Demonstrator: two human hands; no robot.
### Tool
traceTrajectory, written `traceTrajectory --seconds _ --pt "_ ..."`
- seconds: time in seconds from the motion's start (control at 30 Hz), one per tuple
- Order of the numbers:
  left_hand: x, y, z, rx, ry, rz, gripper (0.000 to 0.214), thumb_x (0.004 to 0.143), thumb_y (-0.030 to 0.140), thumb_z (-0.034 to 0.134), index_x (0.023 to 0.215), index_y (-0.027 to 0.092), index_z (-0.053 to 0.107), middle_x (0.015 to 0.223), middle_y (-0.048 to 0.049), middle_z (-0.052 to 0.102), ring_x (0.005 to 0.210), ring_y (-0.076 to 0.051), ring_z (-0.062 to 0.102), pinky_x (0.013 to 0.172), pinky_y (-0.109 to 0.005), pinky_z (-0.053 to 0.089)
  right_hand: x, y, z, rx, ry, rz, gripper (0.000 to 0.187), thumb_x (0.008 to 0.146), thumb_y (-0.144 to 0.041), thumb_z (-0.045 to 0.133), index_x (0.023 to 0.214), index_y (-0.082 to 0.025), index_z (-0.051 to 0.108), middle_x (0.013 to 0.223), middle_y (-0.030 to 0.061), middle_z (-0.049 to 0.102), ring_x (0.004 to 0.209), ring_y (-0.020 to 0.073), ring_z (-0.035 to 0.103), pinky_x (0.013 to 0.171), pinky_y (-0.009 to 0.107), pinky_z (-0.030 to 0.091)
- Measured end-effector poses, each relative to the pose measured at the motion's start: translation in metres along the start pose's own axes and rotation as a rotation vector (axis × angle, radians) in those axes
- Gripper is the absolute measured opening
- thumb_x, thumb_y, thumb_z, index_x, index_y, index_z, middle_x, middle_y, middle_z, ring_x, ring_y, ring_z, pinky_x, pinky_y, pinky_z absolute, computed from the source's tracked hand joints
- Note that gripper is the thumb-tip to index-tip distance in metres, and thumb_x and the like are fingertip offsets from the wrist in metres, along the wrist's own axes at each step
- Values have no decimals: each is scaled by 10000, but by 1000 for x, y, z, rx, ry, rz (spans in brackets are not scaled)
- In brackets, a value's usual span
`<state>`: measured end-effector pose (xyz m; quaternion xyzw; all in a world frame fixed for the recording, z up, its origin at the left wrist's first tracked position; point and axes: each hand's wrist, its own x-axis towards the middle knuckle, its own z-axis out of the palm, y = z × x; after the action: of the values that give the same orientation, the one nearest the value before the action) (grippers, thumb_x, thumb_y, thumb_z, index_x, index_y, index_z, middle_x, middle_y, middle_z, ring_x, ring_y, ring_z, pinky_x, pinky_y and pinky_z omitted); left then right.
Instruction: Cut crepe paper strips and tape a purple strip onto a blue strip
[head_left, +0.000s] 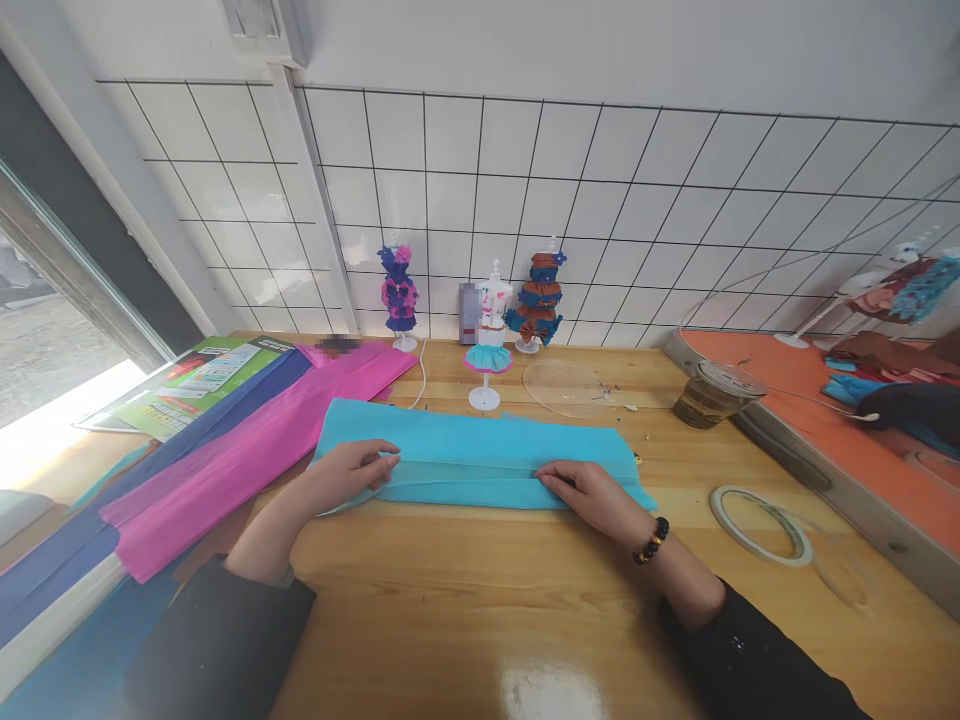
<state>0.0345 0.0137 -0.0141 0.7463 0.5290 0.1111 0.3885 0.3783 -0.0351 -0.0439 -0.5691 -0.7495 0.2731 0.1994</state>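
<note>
A long folded sheet of cyan tissue paper [480,445] lies flat on the light wooden tabletop [480,620], directly in front of the person, with a crease running along its near side. The left hand [352,472] rests on the sheet's left end, fingers loosely curled with their tips on the crease. Whether the thumb has hold of the paper's edge cannot be told. The right hand [592,495], wearing a dark beaded bracelet [651,540] at the wrist, lies flat and open on the same crease towards the right end, fingers stretched out and pressing down, gripping nothing.

Just left of the cyan sheet lie a long magenta tissue sheet [247,450] and a dark blue one [142,475], side by side. Against the tiled wall stand three small white mannequins in paper dresses [489,335]. To the right sit a lidded clear plastic cup [712,392], a flat roll of clear tape [761,522] and an orange work mat [825,430].
</note>
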Motion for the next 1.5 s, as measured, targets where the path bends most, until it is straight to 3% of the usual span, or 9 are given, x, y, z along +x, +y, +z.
traceTrajectory --seconds 0.17,0.37,0.5,0.73,1.0,1.13,1.23,1.33,1.5 --pt "-6 2 0 222 -46 -20 640 636 473 572 1235 284 446 963 -5 597 810 -181 578 630 -242 427 -1 -1 -1 11 1 -1 323 852 -393 385 911 -215 648 953 28 674 846 194 595 745 316 448" --pt "-9 -7 0 369 -10 -9 494 727 273 414 1218 288 465 1110 -7 581 986 -198 542 782 -277 426 -3 2 -7 15 -30 25 329 834 -415 410 964 -218 639 930 27 663 814 180 580 723 301 444" --pt "-12 -8 -8 317 47 -32 439 786 374 370 1196 273 486 1222 -10 530 1051 -219 518 858 -307 411 -5 7 -12 -8 -133 90 368 780 -464 477 1008 -219 631 836 26 648 729 173 557 641 287 436" --pt "-11 -15 -16 220 52 -62 476 783 522 368 1142 255 530 1075 -41 600 959 -240 548 816 -343 420 -11 14 -30 -25 -230 106 306 720 -418 542 915 -208 648 813 15 631 723 166 534 646 281 419" --pt "-7 -21 -22 152 128 -70 508 790 606 307 913 202 590 871 -39 633 813 -223 567 727 -320 415 -13 24 -39 13 -183 137 340 738 -494 489 662 -186 609 544 -36 507 503 94 399 466 225 321" --pt "-8 -8 -13 112 59 -41 493 777 620 344 743 191 584 720 -22 640 703 -189 581 645 -276 411 -21 15 -41 132 -402 116 350 721 -507 533 661 -186 657 556 -24 561 521 103 472 503 227 383" --pt "-7 4 0 144 -58 -6 472 749 627 402 784 205 610 686 -8 636 642 -174 571 576 -257 395 -26 8 -45 255 -529 120 352 695 -517 562 675 -189 689 626 9 633 606 140 568 593 253 458" --pt "-4 13 17 220 -46 93 454 745 605 443 907 220 620 728 -9 629 681 -175 563 604 -265 398 -26 6 -47 272 -497 174 371 687 -536 559 682 -187 685 671 28 657 657 160 602 632 271 484" --pt "-1 24 47 284 24 437 460 725 518 558 1094 244 563 999 -46 575 961 -209 489 845 -321 365 -21 11 -46 258 -411 190 366 713 -518 543 756 -174 658 710 28 658 668 151 601 621 262 484"
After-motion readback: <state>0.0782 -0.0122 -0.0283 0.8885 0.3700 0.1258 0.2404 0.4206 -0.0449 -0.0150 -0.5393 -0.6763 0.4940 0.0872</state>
